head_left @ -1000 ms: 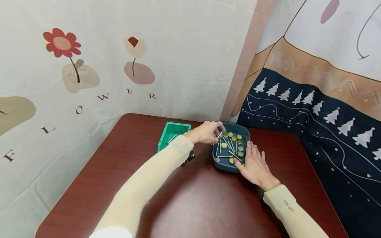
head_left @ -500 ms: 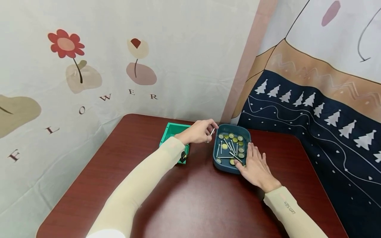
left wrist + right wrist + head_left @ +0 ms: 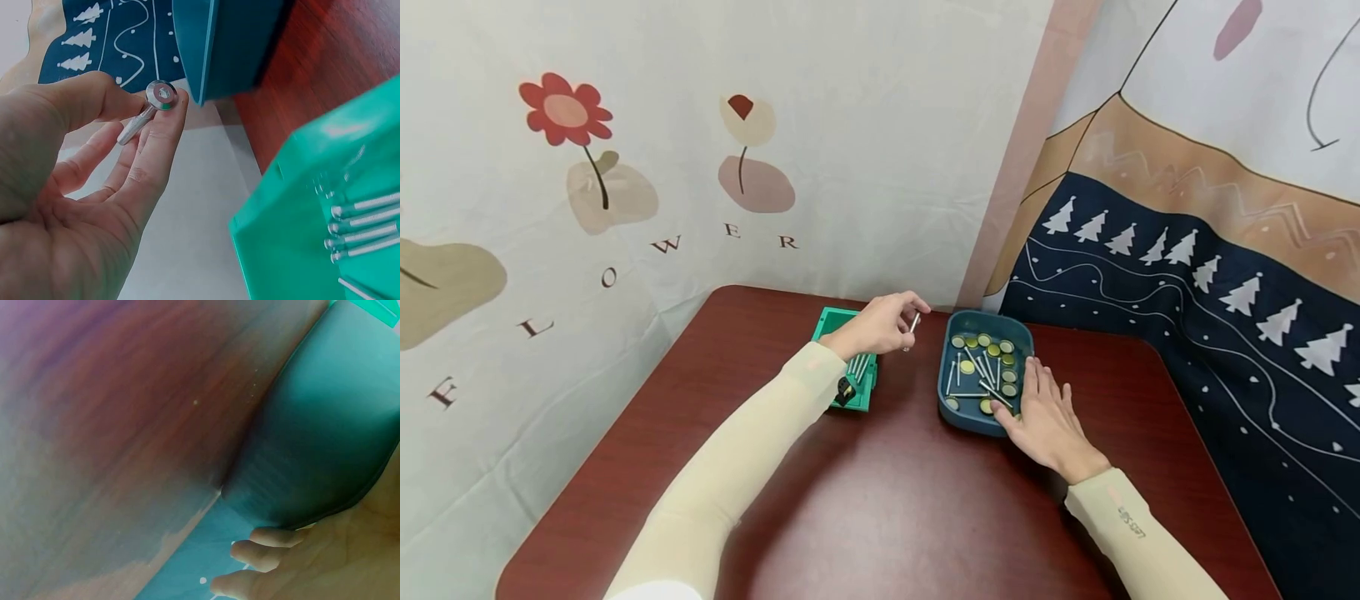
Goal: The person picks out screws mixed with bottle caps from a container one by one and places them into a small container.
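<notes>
My left hand point(image 3: 880, 323) pinches a metal bolt point(image 3: 161, 94) between thumb and fingers; its round head has a socket. The hand is above the far part of a green box point(image 3: 867, 398) and hides some of it. Several similar bolts point(image 3: 369, 220) lie side by side inside that box. To the right stands a blue tray point(image 3: 973, 423) with more bolts and several round yellow-green and silvery discs point(image 3: 967, 367). My right hand point(image 3: 1048, 421) rests on the tray's right edge, fingers extended. In the right wrist view its fingers lie along the tray's outer wall.
Both containers stand near the back of a dark red wooden table point(image 3: 880, 500). A strip of tabletop separates them. Behind the table hangs a pale printed cloth point(image 3: 865, 125), with a dark blue tree-patterned part point(image 3: 1150, 283) at the right.
My left hand has moved left from over the blue tray to the green box, carrying the bolt. The right hand keeps its place on the tray's edge.
</notes>
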Demonstrator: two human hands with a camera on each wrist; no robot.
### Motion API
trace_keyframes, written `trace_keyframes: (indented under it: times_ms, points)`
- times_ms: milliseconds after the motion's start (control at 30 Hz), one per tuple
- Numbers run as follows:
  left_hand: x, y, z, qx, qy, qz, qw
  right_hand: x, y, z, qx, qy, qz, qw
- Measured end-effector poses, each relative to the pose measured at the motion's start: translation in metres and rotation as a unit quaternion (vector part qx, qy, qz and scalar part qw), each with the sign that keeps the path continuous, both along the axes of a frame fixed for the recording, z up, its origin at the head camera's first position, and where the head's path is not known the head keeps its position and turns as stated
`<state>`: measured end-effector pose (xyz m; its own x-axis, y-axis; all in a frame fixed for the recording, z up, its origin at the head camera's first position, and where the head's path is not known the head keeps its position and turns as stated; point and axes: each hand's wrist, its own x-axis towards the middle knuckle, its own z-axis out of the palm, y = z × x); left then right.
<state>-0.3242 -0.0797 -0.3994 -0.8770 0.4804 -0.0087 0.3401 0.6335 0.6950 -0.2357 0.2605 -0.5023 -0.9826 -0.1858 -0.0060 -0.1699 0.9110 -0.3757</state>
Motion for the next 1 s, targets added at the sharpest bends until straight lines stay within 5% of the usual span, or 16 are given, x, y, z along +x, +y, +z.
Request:
trace_keyframes:
  times_ms: [500,1000]
  points:
    - [-0.002,-0.041,0.000,-0.010,0.012,0.059,0.9981,0.002,-0.001,0.003,-0.001,-0.005,0.000,1.000]
    - [-0.005,-0.072,-0.018,-0.037,-0.011,0.100,0.9943,0.002,-0.001,0.003,-0.002,-0.004,0.001,1.000]
